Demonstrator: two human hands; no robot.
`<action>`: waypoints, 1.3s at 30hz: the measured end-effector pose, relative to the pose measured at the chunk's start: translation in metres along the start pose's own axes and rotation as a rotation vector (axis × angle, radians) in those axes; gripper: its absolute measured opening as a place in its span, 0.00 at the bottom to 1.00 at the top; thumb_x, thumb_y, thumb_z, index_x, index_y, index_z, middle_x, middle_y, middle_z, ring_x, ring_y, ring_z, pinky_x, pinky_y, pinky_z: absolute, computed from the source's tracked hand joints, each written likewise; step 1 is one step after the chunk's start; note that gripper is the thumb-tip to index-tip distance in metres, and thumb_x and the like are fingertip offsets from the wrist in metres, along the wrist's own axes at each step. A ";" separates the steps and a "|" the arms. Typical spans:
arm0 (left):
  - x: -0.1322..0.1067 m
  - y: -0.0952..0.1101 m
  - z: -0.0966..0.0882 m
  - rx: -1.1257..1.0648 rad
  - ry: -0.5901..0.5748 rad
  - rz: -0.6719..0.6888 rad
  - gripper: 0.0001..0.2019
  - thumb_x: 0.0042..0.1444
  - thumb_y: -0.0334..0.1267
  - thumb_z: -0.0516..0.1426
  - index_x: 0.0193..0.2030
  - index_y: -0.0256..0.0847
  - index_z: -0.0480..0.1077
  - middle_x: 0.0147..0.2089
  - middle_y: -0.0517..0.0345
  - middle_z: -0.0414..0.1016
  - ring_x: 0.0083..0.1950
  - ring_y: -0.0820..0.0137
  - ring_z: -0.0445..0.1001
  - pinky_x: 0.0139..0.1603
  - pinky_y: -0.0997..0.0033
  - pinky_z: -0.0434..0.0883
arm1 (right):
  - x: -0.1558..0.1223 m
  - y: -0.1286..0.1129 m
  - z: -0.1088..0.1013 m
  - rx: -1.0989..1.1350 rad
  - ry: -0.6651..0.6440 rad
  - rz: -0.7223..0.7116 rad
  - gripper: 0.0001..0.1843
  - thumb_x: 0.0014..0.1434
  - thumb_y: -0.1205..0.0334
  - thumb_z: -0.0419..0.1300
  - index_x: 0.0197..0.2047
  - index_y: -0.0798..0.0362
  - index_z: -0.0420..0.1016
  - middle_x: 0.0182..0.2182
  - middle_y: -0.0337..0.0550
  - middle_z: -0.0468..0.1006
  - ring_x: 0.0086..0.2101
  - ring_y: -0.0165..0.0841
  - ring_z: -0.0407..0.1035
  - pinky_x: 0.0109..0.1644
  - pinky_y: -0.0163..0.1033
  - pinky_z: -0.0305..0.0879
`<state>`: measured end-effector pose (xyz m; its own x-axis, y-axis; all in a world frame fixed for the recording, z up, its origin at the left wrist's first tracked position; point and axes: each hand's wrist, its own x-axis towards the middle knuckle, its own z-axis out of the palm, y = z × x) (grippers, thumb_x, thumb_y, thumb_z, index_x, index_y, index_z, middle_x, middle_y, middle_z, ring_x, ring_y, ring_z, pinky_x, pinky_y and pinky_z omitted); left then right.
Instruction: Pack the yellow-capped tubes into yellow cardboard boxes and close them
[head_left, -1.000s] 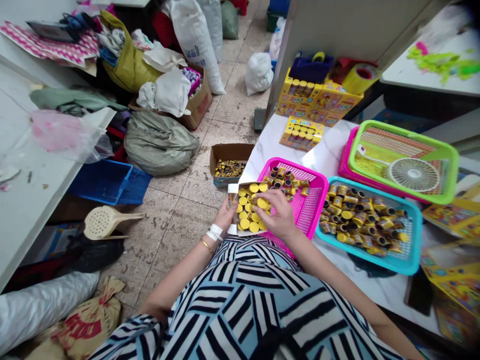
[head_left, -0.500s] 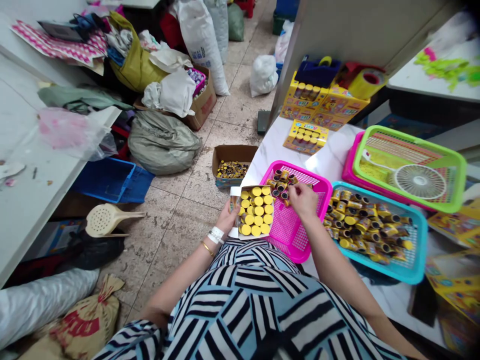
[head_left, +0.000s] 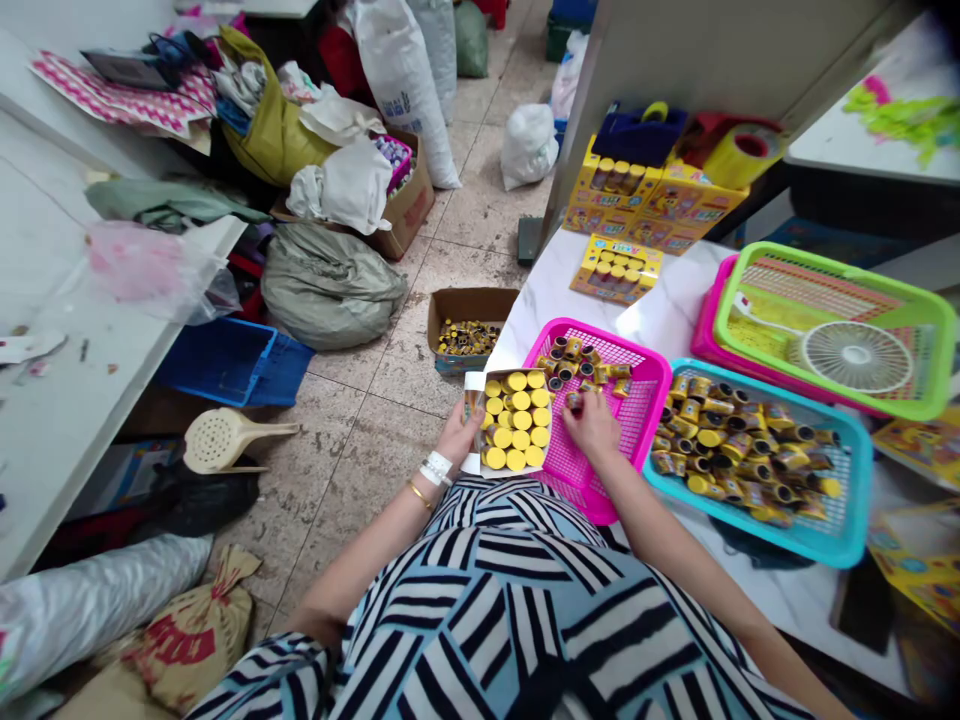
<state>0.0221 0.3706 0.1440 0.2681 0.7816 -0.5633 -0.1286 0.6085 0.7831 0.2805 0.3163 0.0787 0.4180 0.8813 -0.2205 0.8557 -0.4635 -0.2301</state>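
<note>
My left hand (head_left: 456,438) grips the left side of a small open carton (head_left: 471,462), which is packed with rows of yellow-capped tubes (head_left: 520,420). Just right of the carton, my right hand (head_left: 595,428) is over the pink basket (head_left: 637,440), its fingers closed around a small yellow-brown tube (head_left: 574,400). Several more loose tubes (head_left: 586,369) with dark ends lie at the far end of that basket. Beside it stands a blue basket (head_left: 855,500) heaped with the same kind of tubes (head_left: 742,445).
Behind the baskets are a filled display box (head_left: 616,270), stacked yellow boxes (head_left: 686,205) and tape dispensers (head_left: 637,135). A green basket (head_left: 934,370) holding a small fan (head_left: 855,357) is at right. On the floor are a cardboard box (head_left: 469,300), a stool (head_left: 217,440) and sacks (head_left: 330,285).
My right hand has moved left and closer to me, toward the carton, with a tube in its fingers. The left hand still holds the carton in place.
</note>
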 end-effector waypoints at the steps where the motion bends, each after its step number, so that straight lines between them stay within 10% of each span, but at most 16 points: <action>1: 0.001 -0.001 0.000 0.003 -0.002 0.003 0.36 0.50 0.57 0.63 0.62 0.43 0.64 0.59 0.46 0.73 0.56 0.56 0.75 0.56 0.58 0.72 | 0.003 -0.001 -0.001 -0.032 0.002 -0.035 0.16 0.63 0.53 0.52 0.50 0.54 0.68 0.49 0.54 0.72 0.45 0.41 0.67 0.41 0.40 0.61; 10: -0.001 0.000 0.002 0.030 0.023 0.011 0.36 0.49 0.57 0.64 0.62 0.42 0.64 0.57 0.45 0.75 0.55 0.56 0.75 0.57 0.56 0.72 | 0.034 -0.016 -0.016 -0.109 -0.260 0.020 0.20 0.59 0.60 0.56 0.53 0.58 0.68 0.43 0.57 0.77 0.44 0.46 0.71 0.42 0.44 0.65; 16: -0.003 0.000 0.000 -0.012 0.004 0.032 0.37 0.49 0.57 0.64 0.63 0.42 0.63 0.59 0.45 0.73 0.57 0.56 0.74 0.58 0.58 0.71 | 0.017 -0.016 -0.076 0.184 0.041 -0.231 0.22 0.59 0.57 0.56 0.56 0.52 0.71 0.42 0.49 0.79 0.43 0.42 0.72 0.51 0.48 0.64; 21: -0.002 0.001 0.002 -0.059 0.001 -0.029 0.36 0.50 0.59 0.63 0.62 0.44 0.63 0.58 0.46 0.74 0.53 0.57 0.77 0.52 0.59 0.74 | -0.017 -0.066 -0.129 0.663 0.181 -0.301 0.12 0.56 0.59 0.59 0.44 0.51 0.70 0.37 0.42 0.78 0.35 0.35 0.72 0.42 0.40 0.68; 30: -0.003 0.010 0.005 0.017 -0.022 0.019 0.35 0.50 0.59 0.62 0.59 0.40 0.65 0.54 0.47 0.76 0.52 0.60 0.77 0.52 0.63 0.73 | -0.041 -0.131 -0.089 0.345 0.173 -0.693 0.04 0.57 0.62 0.61 0.32 0.51 0.70 0.32 0.46 0.78 0.39 0.41 0.67 0.44 0.45 0.63; 34: -0.001 0.006 0.002 0.022 -0.024 0.008 0.35 0.51 0.59 0.62 0.61 0.42 0.64 0.58 0.48 0.74 0.55 0.58 0.75 0.57 0.60 0.71 | -0.039 -0.109 -0.093 0.464 0.268 -0.669 0.06 0.61 0.61 0.59 0.32 0.51 0.71 0.42 0.46 0.80 0.44 0.39 0.69 0.50 0.45 0.63; 39: 0.001 0.002 -0.002 -0.030 -0.028 -0.002 0.33 0.51 0.58 0.62 0.60 0.45 0.65 0.60 0.48 0.73 0.57 0.57 0.74 0.60 0.57 0.69 | -0.020 -0.033 -0.073 0.390 0.213 -0.203 0.11 0.63 0.56 0.55 0.36 0.53 0.74 0.35 0.47 0.79 0.38 0.37 0.72 0.46 0.43 0.65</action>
<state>0.0203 0.3735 0.1446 0.2951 0.7763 -0.5570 -0.1563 0.6143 0.7734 0.2657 0.3207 0.1596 0.3430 0.9377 0.0554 0.7652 -0.2447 -0.5955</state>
